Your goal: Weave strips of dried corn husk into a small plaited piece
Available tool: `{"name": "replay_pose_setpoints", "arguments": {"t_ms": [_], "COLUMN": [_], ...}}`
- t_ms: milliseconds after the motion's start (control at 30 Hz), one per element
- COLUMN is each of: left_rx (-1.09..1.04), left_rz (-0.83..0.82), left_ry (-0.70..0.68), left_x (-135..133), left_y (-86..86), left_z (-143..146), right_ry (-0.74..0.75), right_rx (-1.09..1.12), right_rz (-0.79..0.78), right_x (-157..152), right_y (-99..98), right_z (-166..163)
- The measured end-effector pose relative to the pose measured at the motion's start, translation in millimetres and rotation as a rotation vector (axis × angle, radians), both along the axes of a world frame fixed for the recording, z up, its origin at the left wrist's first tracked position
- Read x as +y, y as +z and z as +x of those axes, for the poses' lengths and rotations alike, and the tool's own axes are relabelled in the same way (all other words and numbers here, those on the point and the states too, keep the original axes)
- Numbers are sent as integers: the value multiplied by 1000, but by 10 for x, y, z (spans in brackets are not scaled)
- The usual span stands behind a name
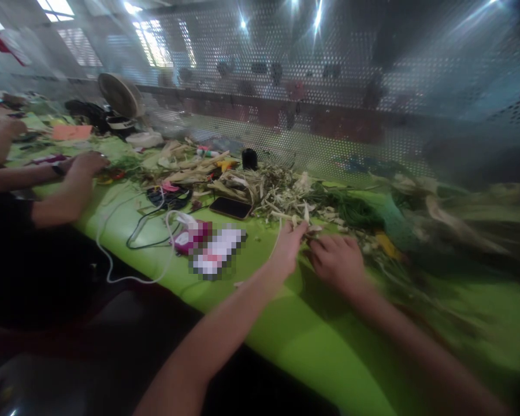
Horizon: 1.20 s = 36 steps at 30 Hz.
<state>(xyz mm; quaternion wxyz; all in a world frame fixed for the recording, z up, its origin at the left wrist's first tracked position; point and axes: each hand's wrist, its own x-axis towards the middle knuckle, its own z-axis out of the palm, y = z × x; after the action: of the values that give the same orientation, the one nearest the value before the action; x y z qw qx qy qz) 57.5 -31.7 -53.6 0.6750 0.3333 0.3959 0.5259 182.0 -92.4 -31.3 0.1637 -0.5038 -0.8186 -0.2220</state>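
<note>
Over the near side of the pile, my left hand is closed in a pinch on a pale husk strip, whose tip sticks up past the fingers. Close beside it on the right, my right hand has its fingers curled inward; what they grip, if anything, is hidden. Dry husk scraps lie heaped just beyond both hands. A bundle of dark green strands sits behind the right hand. To the left of my hands lies a black phone on the green table.
A blurred-out white item and a magenta object with a white cable lie to the left. Behind stand a black cup and a perforated metal screen. Another person's hand works farther left. Larger husks blur at right.
</note>
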Motion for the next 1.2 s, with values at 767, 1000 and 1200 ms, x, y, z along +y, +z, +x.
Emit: {"name": "replay_pose_setpoints", "arguments": {"t_ms": [767, 1000, 1200], "left_rx": [44, 170, 105], "left_rz": [213, 279, 254], "left_ry": [54, -56, -157], "left_x": [-58, -10, -39], "left_y": [68, 90, 77], "left_z": [56, -32, -10], "right_ry": [-13, 33, -71], "right_rx": [808, 694, 736], "right_rz": [-368, -504, -280], "right_x": [53, 27, 104], "right_y": [-155, 48, 129], "right_z": [-30, 77, 240]}}
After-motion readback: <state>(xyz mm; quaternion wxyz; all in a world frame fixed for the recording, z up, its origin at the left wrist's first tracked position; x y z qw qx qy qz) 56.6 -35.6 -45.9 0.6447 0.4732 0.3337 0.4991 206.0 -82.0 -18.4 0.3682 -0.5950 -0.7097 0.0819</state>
